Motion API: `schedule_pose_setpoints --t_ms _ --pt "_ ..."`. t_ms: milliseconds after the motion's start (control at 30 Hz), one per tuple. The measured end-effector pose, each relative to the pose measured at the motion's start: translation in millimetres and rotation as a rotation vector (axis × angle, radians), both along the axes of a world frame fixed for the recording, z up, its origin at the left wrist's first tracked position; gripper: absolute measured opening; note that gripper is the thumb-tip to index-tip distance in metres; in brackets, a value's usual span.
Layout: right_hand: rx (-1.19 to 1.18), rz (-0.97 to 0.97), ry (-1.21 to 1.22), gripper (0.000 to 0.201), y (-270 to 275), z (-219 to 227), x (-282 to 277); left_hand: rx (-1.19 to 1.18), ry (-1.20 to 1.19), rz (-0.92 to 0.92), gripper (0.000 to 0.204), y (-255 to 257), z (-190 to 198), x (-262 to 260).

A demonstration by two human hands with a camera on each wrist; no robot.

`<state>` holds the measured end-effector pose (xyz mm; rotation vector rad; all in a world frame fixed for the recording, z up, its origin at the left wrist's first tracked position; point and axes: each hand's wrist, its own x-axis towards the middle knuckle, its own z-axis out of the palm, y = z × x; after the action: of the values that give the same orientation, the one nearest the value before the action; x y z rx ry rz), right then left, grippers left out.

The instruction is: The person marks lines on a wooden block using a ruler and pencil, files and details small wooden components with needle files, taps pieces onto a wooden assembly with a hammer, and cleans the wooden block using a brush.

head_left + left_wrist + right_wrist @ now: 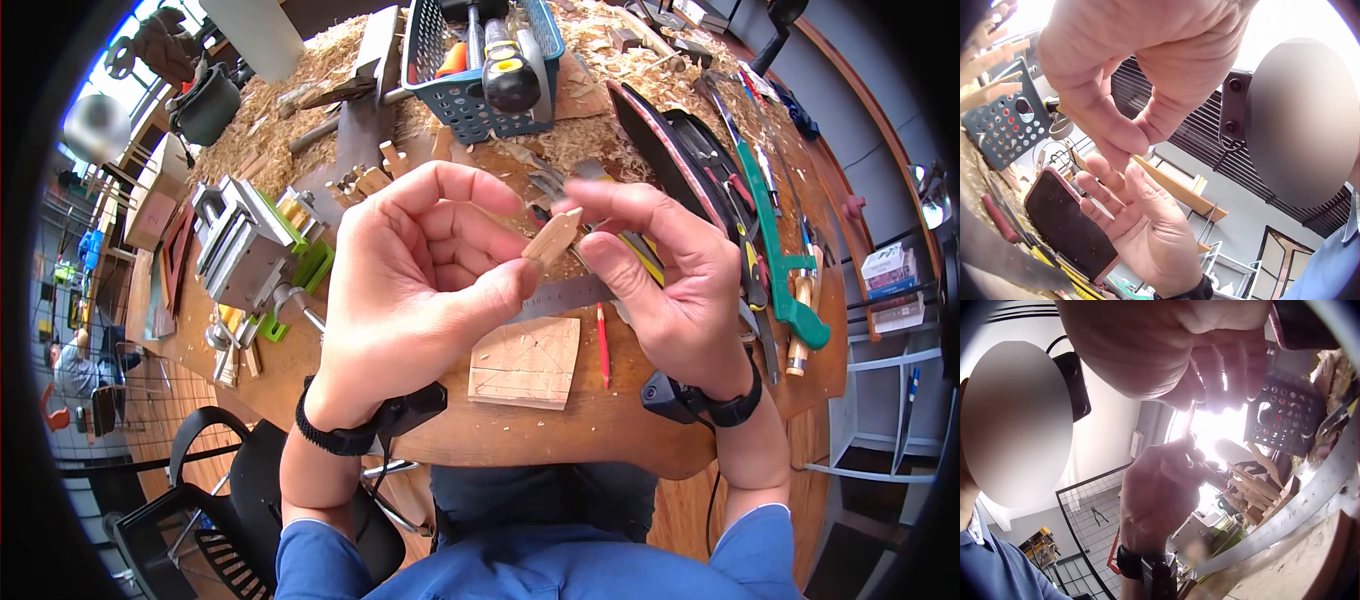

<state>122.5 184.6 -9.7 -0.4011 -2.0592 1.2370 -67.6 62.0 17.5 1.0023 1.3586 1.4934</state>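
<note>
My left hand [415, 285] pinches a small flat piece of pale wood [552, 238] between thumb and forefinger, and its narrow tip points up and right. The right hand [675, 285] is raised beside that tip, forefinger near its end and thumb apart below, fingers loosely bent. In the right wrist view the wood piece [1190, 419] shows edge-on between both hands. Below them on the table are a square wooden board [525, 365] with pencil lines, a steel ruler [570, 297] partly hidden by the hands, and a red pencil [603, 345].
On the left stands a grey and green vise [240, 250]. A blue perforated basket [430, 95] of tools sits at the back among wood shavings [330, 60]. To the right lie an opened black case [665, 140] and a green-handled saw [790, 300]. The table's front edge is near my body.
</note>
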Motion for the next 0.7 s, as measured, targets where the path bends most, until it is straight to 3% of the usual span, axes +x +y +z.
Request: schedule_pose_setpoints --t_ms 33,67,133,200,333,400,533,700 --pt "0.036 -0.014 0.081 0.021 1 -7 -4 0.015 0.005 -0.018 0.042 0 -1 1" --pt "0.041 -0.018 0.082 0.021 0 -7 -5 0.032 0.009 -0.036 0.042 0 -1 1" --pt "-0.168 -0.052 0.143 0.014 -2 -7 -5 0.070 0.014 -0.018 0.038 2 -6 3" --pt "-0.184 -0.042 0.197 0.012 0 -10 -6 0.118 0.026 0.002 0.035 2 -5 3" --pt "-0.025 -0.156 0.305 0.008 0 -14 -7 0.176 0.091 0.098 0.020 0 1 2" --pt "0.209 -0.160 0.369 0.006 2 -13 -6 0.068 0.166 0.055 0.021 -4 8 -1" --pt "0.207 -0.164 0.409 0.009 0 -11 -5 0.029 0.276 0.049 0.023 -6 6 3" --pt "0.287 -0.135 0.402 0.012 3 -9 0 0.062 0.230 0.068 0.020 -5 6 7"
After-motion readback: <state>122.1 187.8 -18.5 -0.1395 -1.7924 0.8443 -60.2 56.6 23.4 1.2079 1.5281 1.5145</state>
